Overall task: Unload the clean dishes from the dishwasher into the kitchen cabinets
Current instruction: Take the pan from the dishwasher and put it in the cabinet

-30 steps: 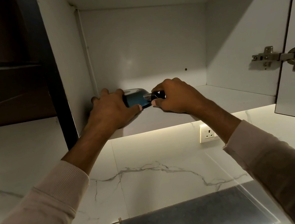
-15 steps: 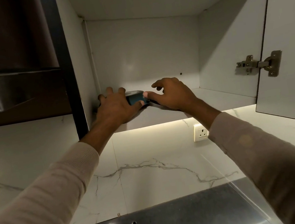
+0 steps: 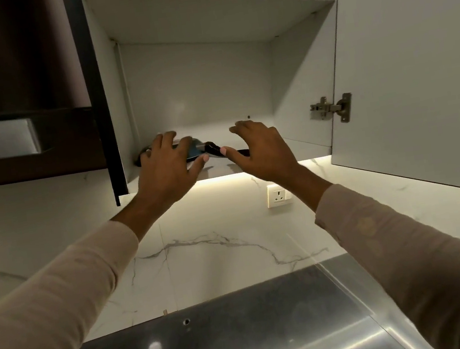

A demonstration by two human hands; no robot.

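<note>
Landmark: an open white wall cabinet (image 3: 205, 89) is hanging above and ahead, with its pale door (image 3: 413, 59) standing open at its right side on a metal hinge (image 3: 331, 108).
Pan: a dark blue round pan (image 3: 194, 149) is lying on the cabinet's bottom shelf, at the front and close to the cabinet's left wall. Its black handle (image 3: 213, 150) is pointing right along the shelf's front edge.
Left arm: it is reaching up and forward in a beige knitted sleeve (image 3: 63, 301), with the wrist just below the cabinet's bottom edge.
Left hand (image 3: 167, 168): it is lying palm-down over the pan's near rim with the fingers spread and nearly straight and the thumb stretched right under the pan's edge. It is released, gripping nothing, and whether the fingertips are touching the pan cannot be told.
Right arm: it is reaching up from the right in a matching sleeve (image 3: 411, 252), with the forearm slanting in towards the cabinet's middle.
Right hand (image 3: 260, 149): it is hovering palm-down at the shelf's front edge with the fingers fanned out and released. Its thumb (image 3: 230, 156) is lying just beside the handle's end.
Below the cabinet: a white wall socket (image 3: 279, 195) is sitting on the lit marble-patterned wall (image 3: 204, 252), and a dark glossy counter (image 3: 216, 339) is lying under that.
Left of the cabinet: a dark brown unit (image 3: 14, 56) is adjoining it.
</note>
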